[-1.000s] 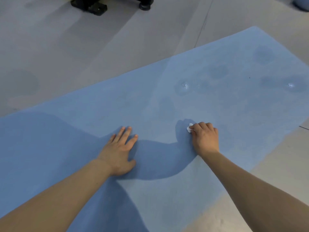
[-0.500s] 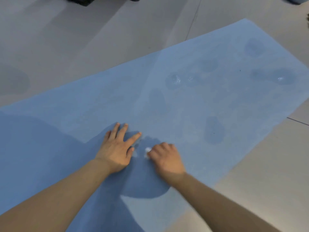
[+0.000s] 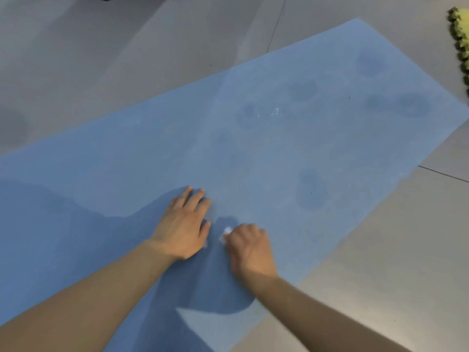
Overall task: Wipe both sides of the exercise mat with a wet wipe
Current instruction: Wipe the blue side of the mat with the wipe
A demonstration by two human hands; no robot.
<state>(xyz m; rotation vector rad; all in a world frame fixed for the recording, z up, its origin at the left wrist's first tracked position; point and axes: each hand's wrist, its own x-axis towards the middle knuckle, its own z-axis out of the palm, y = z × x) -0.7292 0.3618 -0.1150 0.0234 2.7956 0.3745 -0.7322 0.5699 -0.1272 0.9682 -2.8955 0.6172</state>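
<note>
Head camera, looking down: a blue exercise mat [image 3: 279,148] lies flat on the grey floor [image 3: 127,47] across the middle of the frame, the left hand [image 3: 184,226] pressed flat on it with fingers straight, the right hand [image 3: 250,250] just beside it, curled around a balled white wet wipe [image 3: 226,231] at lower centre. Damp patches dot the upper right of the mat, so unwiped gaps between them look likely, and the small wad could slip from the fingers. Most of the wipe is hidden under the blurred right hand, the mat's left end is cut off, and a yellow-green object [image 3: 460,41] at the upper right edge is hard to identify.
</note>
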